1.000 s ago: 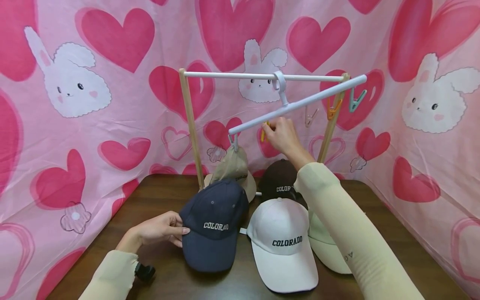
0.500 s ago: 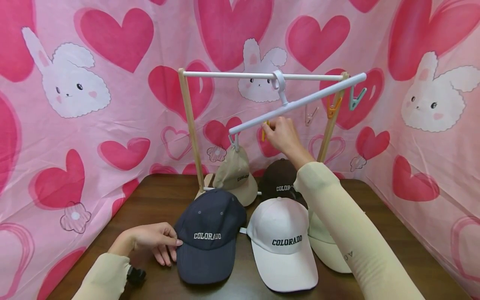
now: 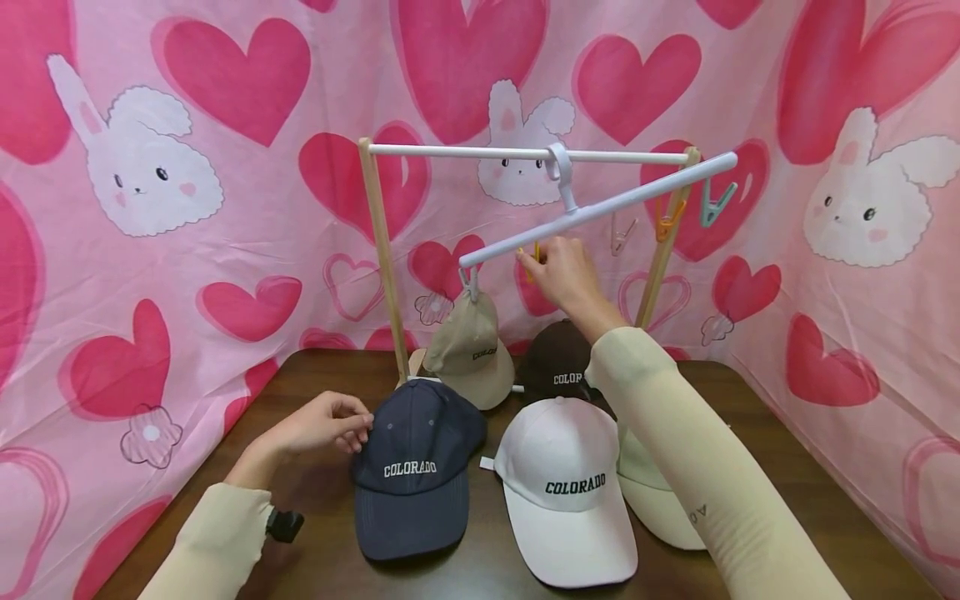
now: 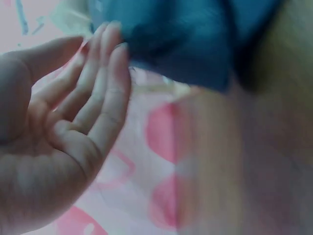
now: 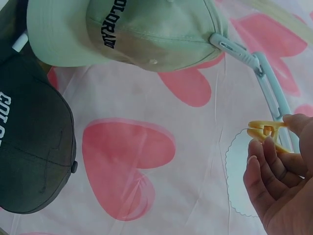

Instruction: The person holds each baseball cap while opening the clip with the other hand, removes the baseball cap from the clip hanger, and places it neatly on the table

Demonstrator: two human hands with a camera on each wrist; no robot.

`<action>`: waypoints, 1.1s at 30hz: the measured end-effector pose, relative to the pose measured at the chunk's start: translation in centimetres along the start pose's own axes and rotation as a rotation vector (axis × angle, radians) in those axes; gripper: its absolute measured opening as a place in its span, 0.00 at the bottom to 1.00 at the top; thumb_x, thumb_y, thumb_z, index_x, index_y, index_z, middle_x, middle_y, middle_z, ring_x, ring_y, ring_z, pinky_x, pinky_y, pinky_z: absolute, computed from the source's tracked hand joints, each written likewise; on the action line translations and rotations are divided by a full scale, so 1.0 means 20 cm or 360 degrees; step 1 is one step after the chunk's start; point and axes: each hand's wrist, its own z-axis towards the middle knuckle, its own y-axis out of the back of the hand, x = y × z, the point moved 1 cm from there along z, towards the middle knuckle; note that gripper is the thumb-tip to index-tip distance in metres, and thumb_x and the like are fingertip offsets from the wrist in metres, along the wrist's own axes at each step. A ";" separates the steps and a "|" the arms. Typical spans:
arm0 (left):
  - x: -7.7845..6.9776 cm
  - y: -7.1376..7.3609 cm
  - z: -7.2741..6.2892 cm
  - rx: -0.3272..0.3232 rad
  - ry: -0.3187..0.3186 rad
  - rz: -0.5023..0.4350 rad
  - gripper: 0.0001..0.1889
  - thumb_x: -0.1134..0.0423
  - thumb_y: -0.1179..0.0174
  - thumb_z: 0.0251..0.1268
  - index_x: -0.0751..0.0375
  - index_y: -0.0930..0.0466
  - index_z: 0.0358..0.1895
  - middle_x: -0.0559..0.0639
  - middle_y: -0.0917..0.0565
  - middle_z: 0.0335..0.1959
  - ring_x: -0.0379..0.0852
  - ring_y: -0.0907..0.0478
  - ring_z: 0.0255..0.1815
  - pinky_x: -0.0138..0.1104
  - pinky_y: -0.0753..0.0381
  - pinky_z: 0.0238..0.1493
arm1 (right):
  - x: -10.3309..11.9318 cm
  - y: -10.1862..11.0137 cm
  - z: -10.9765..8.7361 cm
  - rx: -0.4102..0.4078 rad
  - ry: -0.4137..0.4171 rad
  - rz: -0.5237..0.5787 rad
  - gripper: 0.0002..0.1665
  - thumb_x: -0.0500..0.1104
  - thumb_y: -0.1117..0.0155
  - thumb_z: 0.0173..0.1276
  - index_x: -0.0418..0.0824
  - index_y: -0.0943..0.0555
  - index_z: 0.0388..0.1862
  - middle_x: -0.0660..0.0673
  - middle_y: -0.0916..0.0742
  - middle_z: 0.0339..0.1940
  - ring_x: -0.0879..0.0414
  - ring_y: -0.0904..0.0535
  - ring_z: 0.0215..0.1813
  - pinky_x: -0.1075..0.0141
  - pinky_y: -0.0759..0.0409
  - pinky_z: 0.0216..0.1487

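My right hand [image 3: 567,275] pinches a yellow clip [image 5: 268,129] just under the tilted white hanger bar [image 3: 600,211]. At the bar's low left end, a grey clip [image 3: 470,285] holds a beige cap [image 3: 463,337] by its crown. A navy cap [image 3: 411,433] reading COLORADO lies on the table, brim toward me. Beside its left side is my left hand [image 3: 318,427], fingers loose and holding nothing; whether the fingertips touch the fabric I cannot tell. In the blurred left wrist view, its fingers [image 4: 113,88] extend near the navy cap.
A white cap [image 3: 558,467], a black cap [image 3: 555,358] and a pale green cap [image 3: 652,492] sit to the right. An orange clip [image 3: 667,221], a teal clip [image 3: 716,204] and a clear clip [image 3: 621,236] hang from the bar. The rack's rail [image 3: 465,152] carries the hanger.
My left hand has drawn the navy cap forward and left, away from the beige cap, then let go and moved up slightly. My right hand stays at the yellow clip.
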 end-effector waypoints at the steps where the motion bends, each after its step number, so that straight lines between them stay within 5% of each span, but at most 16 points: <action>1: -0.02 0.00 0.02 -0.0062 -0.0050 0.0018 0.10 0.67 0.40 0.75 0.74 0.17 0.44 0.61 0.15 0.32 0.55 0.14 0.32 0.47 0.11 0.39 | 0.00 0.00 0.00 -0.0002 -0.0004 -0.0003 0.29 0.55 0.35 0.74 0.38 0.22 0.16 0.47 0.28 0.13 0.53 0.33 0.21 0.63 0.37 0.20; 8: -0.21 -0.05 0.17 -0.0365 -0.0307 0.0173 0.10 0.68 0.38 0.73 0.75 0.18 0.48 0.63 0.13 0.38 0.53 0.13 0.37 0.40 0.12 0.42 | 0.01 -0.01 0.00 -0.0025 -0.0003 -0.0009 0.32 0.56 0.33 0.73 0.39 0.24 0.13 0.47 0.27 0.12 0.53 0.32 0.20 0.63 0.37 0.20; 14: -0.29 -0.10 0.29 -0.0494 -0.0324 0.0477 0.09 0.65 0.37 0.72 0.64 0.13 0.48 0.56 0.12 0.44 0.52 0.14 0.45 0.43 0.16 0.48 | 0.02 0.00 0.00 -0.0033 0.0011 0.0026 0.30 0.54 0.31 0.72 0.38 0.23 0.13 0.46 0.26 0.12 0.52 0.31 0.20 0.62 0.37 0.19; 19: -0.29 -0.14 0.39 -0.0473 -0.0248 0.0561 0.09 0.66 0.38 0.71 0.67 0.13 0.46 0.58 0.12 0.45 0.56 0.13 0.47 0.49 0.16 0.51 | 0.02 0.00 -0.01 -0.0020 -0.0001 0.0003 0.30 0.55 0.31 0.71 0.38 0.22 0.14 0.46 0.25 0.12 0.52 0.30 0.21 0.62 0.35 0.20; 28: -0.27 -0.21 0.48 -0.0485 -0.0015 0.0708 0.07 0.66 0.36 0.68 0.65 0.11 0.38 0.50 0.13 0.27 0.45 0.18 0.32 0.38 0.19 0.37 | 0.02 -0.01 -0.01 -0.0020 -0.0026 -0.0030 0.31 0.56 0.31 0.71 0.39 0.23 0.13 0.46 0.26 0.12 0.51 0.30 0.21 0.62 0.35 0.20; 33: -0.25 -0.26 0.51 -0.0511 0.0135 0.0654 0.14 0.64 0.35 0.68 0.71 0.17 0.49 0.52 0.13 0.31 0.50 0.19 0.36 0.41 0.19 0.39 | 0.02 -0.01 0.00 -0.0030 -0.0025 -0.0035 0.31 0.57 0.32 0.71 0.39 0.23 0.13 0.47 0.26 0.12 0.51 0.30 0.22 0.61 0.35 0.21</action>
